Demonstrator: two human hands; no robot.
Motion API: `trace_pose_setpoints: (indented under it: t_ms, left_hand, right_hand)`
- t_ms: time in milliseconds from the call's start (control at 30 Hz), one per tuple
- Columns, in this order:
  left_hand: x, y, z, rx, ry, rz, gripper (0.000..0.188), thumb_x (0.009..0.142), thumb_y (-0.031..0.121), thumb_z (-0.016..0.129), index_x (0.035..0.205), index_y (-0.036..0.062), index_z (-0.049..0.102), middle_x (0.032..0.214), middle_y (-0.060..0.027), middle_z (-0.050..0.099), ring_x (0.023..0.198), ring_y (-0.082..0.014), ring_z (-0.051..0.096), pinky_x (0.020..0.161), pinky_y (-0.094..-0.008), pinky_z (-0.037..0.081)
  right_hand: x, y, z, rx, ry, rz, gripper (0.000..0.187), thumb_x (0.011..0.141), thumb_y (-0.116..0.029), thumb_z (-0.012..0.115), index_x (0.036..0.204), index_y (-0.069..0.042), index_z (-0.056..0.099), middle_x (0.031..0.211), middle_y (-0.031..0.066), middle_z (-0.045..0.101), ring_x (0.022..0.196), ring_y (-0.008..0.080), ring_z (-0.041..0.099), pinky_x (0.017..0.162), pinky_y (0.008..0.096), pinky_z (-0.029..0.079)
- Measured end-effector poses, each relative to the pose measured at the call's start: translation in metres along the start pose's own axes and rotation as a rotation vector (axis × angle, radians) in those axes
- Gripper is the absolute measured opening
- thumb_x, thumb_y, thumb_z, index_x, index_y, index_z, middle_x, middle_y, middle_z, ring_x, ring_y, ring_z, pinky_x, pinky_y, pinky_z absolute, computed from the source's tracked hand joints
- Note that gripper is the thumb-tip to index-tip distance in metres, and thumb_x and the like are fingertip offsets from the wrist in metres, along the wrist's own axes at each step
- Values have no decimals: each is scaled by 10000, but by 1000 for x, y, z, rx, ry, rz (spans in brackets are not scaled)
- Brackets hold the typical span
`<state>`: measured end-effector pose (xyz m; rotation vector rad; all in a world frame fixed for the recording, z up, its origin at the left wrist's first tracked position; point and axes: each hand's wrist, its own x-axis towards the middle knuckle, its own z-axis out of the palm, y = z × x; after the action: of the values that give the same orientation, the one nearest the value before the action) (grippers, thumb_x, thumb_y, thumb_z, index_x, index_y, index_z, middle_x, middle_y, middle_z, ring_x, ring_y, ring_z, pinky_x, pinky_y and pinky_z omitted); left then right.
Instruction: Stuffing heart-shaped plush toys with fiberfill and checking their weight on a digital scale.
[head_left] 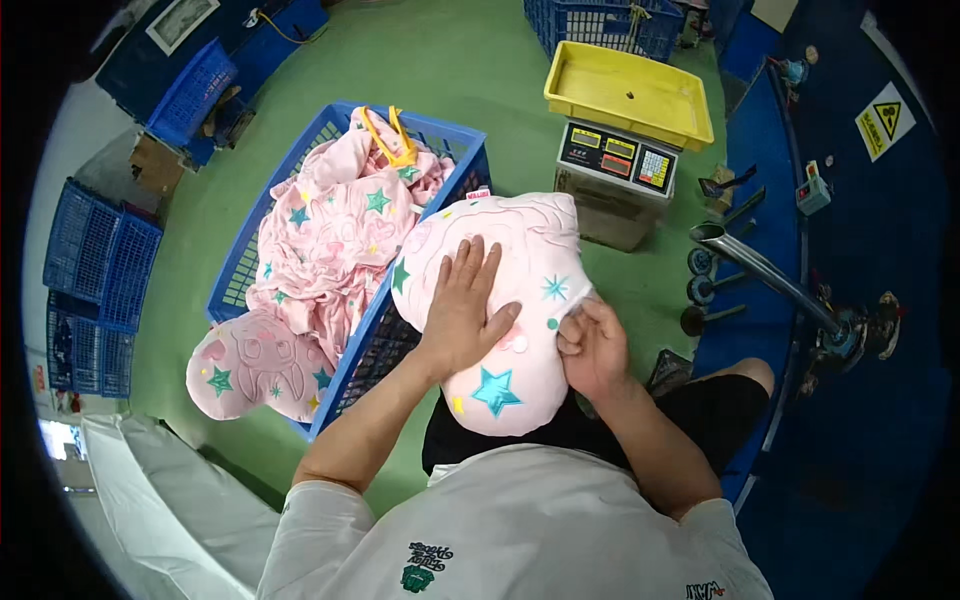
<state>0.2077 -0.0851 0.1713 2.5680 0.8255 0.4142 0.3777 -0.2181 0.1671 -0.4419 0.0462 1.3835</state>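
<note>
Seen from above, looking down over a white shirt and black shorts onto a green floor (470, 60). Largest nearby, up and to the left of the hands: a blue slatted plastic crate (350, 350) heaped with flat pink fabric covers (335, 235) printed with teal stars, a yellow hanger-like clip (392, 140) lying on top. Draped over the crate's near corner, lower left of the hands: another stuffed pink pillow (255, 365). Beyond the hands, upper right: a platform scale (615, 160) with a yellow tray (630, 90) on top. Off to the right: a slanted metal nozzle (750, 260) on a blue machine stand. Centre, resting on the lap: a plump pink cushion (500, 300) with teal stars, partly leaning on the crate edge. Looks light, soft and squashy, easy to dent, unlikely to slip or break; probably best held by the seam edge or pressed with a flat palm. Left hand (462, 305) laid flat on top of the cushion, fingers spread and pointing away, forearm reaching in from the lower left, pressing rather than gripping. Right hand (592, 345) at the cushion's right edge, fingers curled and pinched shut on the fabric there, wrist bent inward, forearm coming up from the lower right. Exact spot pinched, whether an opening or a seam, hidden under the fingers.
</note>
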Motion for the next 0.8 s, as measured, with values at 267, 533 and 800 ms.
trace_pose_setpoints:
  t_ms: [267,533,800]
  left_hand:
    - [17,15,30,-268,191,67,860,916,369,578,1582,-16,193,1652,-261,151,1536,-418,140,1241,-517,106]
    - [6,26,4,-825,781,5,734,913,10,531,1567,-21,202,1615,-217,269,1486,-336,300,1222,-434,253]
    - [6,-39,32,-2201,66,4,716,1068,560,207,1587,68,250,1613,-184,318,1485,-322,317,1251,-428,205]
  right_hand:
    - [-5,-65,48,-1354,43,-315,354,1090,-228,413,1345,1,503,1131,160,657,875,188,666,697,247,508]
    - [115,-16,-21,-2229,-193,-887,648,1082,-422,292,1538,37,310,1575,237,364,1466,361,340,1221,445,248]
    - [60,15,10,-1430,-927,-11,646,1053,-446,389,1541,-25,356,1569,190,401,1448,361,365,1200,457,275]
